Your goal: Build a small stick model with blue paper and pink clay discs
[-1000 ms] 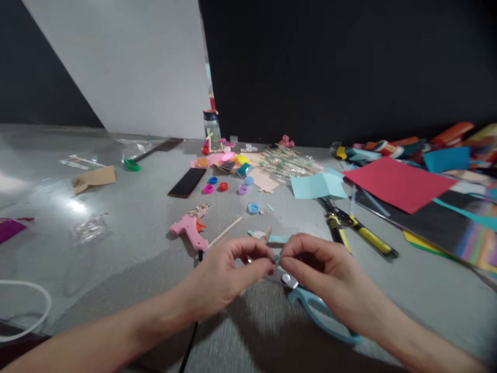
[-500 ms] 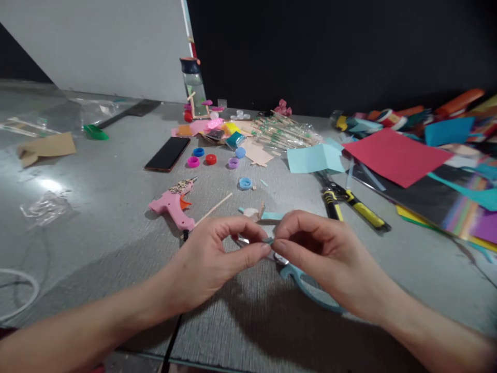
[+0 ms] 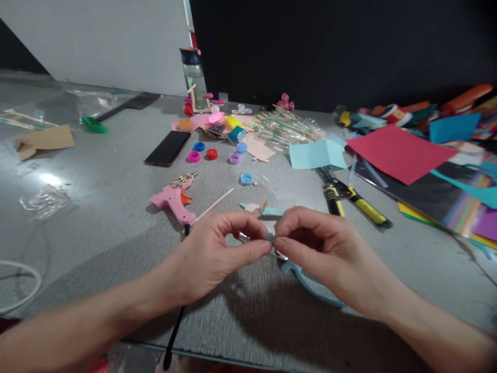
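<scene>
Between the fingertips of both hands is a tiny light-blue paper piece (image 3: 268,237), mostly covered by the fingers. My left hand (image 3: 221,254) pinches it from one side, and my right hand (image 3: 322,248) pinches its other end, the tips almost touching. Below the right hand lies a pair of scissors with blue handles (image 3: 306,287), its blades partly hidden behind the fingers. Just beyond the hands rest a blue paper strip (image 3: 275,211) and a small pale round piece (image 3: 252,208). A thin wooden stick (image 3: 213,203) lies left of them.
A pink glue gun (image 3: 176,202) lies on the left, its cord running to the table's front edge. Behind are a phone (image 3: 169,148), a light-blue cap (image 3: 246,178) and a water bottle (image 3: 194,77). Yellow-black pliers (image 3: 349,197) and red paper (image 3: 399,153) lie right.
Both hands stay pinched together at nearly the same spot, and slightly more of the blue paper piece shows. The view has tilted slightly downward.
</scene>
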The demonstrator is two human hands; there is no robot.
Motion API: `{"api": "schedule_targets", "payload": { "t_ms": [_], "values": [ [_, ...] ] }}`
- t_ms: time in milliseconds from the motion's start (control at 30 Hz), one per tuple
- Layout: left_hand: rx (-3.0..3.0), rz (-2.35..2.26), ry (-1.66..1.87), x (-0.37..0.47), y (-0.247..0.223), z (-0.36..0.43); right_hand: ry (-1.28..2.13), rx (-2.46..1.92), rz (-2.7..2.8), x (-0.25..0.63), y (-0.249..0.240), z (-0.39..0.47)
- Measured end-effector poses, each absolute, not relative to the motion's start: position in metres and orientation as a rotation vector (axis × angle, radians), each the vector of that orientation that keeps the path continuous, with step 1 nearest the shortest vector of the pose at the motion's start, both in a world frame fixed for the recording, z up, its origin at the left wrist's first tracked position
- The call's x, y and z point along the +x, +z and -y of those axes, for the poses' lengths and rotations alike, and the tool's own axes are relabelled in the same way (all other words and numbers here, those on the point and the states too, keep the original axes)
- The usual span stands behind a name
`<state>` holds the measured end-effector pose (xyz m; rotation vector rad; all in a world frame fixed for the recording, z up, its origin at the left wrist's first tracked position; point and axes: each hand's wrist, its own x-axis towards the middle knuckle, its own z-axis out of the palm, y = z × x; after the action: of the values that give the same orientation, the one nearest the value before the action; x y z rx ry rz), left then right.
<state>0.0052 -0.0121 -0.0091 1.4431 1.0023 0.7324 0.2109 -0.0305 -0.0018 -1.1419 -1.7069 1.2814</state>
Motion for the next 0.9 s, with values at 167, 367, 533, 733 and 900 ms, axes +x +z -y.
{"api": "schedule_targets", "payload": {
  "t_ms": [167,367,533,733,900],
  "values": [
    [1.536,-1.009,0.729,0.0048,-0.0084,0.0153,1.263,-1.13,1.715,0.2108,-0.0004,0.0296],
    [1.51,-1.012,0.715,0.0036,-0.0096,0.0127,1.352,-1.112,1.649,0.2134,0.0042,0.028],
    [1.515,-1.033,0.712,0.0028,-0.009,0.013,1.274,-1.142,1.746,0.215,0.0026,0.0273],
    [1.576,-1.051,0.723,0.0054,-0.0062,0.0134,1.252,-1.094,1.8,0.2143,0.0013,0.0289],
    [1.65,-1.053,0.742,0.0077,-0.0034,0.0151,1.293,-1.086,1.741,0.2136,-0.0007,0.0289]
  ]
}}
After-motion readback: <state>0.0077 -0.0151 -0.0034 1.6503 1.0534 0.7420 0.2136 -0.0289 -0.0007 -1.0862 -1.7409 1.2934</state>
